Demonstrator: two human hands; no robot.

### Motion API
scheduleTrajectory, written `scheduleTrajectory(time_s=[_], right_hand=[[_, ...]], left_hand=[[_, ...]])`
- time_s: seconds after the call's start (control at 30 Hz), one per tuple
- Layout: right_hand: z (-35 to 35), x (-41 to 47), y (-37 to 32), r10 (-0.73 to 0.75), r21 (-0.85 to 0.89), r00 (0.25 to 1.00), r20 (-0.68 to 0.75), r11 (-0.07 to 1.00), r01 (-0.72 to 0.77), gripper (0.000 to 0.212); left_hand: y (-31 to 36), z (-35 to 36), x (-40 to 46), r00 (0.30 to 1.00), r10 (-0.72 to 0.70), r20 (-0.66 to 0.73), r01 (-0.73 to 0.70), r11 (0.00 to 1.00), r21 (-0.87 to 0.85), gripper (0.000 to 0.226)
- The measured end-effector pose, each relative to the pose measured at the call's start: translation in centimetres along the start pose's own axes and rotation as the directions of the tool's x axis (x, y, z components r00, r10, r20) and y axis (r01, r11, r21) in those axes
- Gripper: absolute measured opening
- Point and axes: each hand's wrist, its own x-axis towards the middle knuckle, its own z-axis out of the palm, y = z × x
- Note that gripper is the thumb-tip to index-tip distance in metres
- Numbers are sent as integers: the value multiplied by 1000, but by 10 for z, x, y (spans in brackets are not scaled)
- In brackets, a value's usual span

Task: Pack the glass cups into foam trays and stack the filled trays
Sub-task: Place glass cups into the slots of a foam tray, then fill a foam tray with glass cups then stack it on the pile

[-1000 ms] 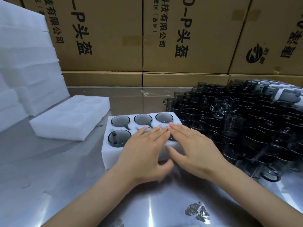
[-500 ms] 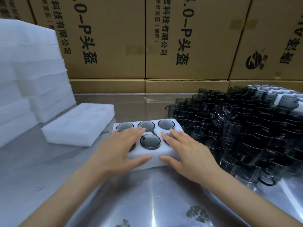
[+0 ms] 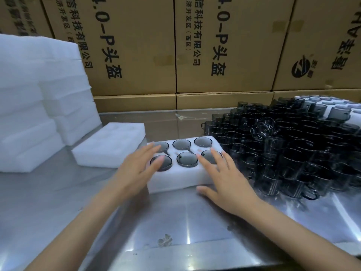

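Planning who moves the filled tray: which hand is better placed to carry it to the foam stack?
Left, probably. The left hand lies flat on the filled white foam tray on the side nearest the white foam stack; the right hand is beside the loose dark glass cups.

Both bare forearms reach forward, converging. Left hand (image 3: pixel 136 169) flat, palm down, fingers straight and slightly spread. Right hand (image 3: pixel 224 180) likewise flat, fingers extended, thumb splayed inward.
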Motion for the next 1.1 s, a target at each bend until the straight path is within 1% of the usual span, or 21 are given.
scheduleTrajectory(time_s=[0.03,0.07,0.13,0.2,0.23,0.3,0.37,0.43,0.5,0.6,0.67,0.73,0.77,0.8,0.87,0.93,0.97,1.0,1.07,1.1], right_hand=[[2,-4,-3,-3,-2,1000,0,1000,3,78],[3,-5,-5,3,-4,1000,-10,1000,-3,77],[1,-1,-10,48,-7,997,-58,999,-49,70],[-1,5,-14,90,-3,989,-113,996,-91,61],[-1,9,-16,102,2,987,-126,995,-103,58],[1,13,-20,114,19,985,-133,994,-112,56],[4,17,-22,114,23,984,-140,993,-112,55],[7,23,-25,106,12,983,-152,994,-105,54],[9,29,-29,97,29,981,-169,995,-93,53],[14,44,-38,106,112,969,-221,990,-83,50],[20,61,-43,128,155,955,-267,984,-88,48],[28,83,-47,153,147,953,-262,982,-117,48],[33,96,-48,163,132,956,-245,982,-133,48],[39,109,-47,170,117,958,-233,982,-146,49],[48,135,-45,181,93,955,-233,982,-164,50],[58,160,-42,190,76,949,-250,981,-177,51],[64,172,-41,197,73,947,-255,980,-184,52],[69,185,-39,205,71,944,-257,979,-193,53],[78,211,-32,209,64,943,-258,978,-199,54],[82,224,-28,200,62,945,-258,980,-190,54]], left_hand=[[-10,-5,1,998,-35,-56,37,999,23,59],[-21,-8,2,993,-76,-85,83,992,93,55],[-41,-14,4,982,-168,-90,187,941,283,54],[-57,-17,7,965,-254,-68,259,868,423,57],[-61,-18,9,958,-279,-62,274,839,469,57],[-67,-19,10,958,-276,-76,271,793,545,55],[-68,-20,10,954,-268,-134,294,747,597,50],[-68,-22,9,939,-271,-213,345,724,598,48],[-70,-24,5,910,-297,-291,414,715,563,47],[-70,-25,-1,872,-357,-335,487,692,532,47],[-70,-21,-3,856,-372,-359,512,708,487,49],[-67,-15,-4,837,-386,-388,530,749,398,52],[-65,-11,-3,834,-372,-407,521,773,362,53],[-61,-7,0,842,-322,-434,484,806,341,53],[-53,3,8,882,-134,-451,322,872,370,60],[-46,16,24,918,42,-394,140,896,421,60],[-45,23,35,939,60,-339,87,911,403,59],[-46,32,47,959,38,-282,71,928,366,59],[-54,49,76,977,-44,-209,112,938,327,65],[-61,56,92,976,-91,-196,149,941,303,65]])
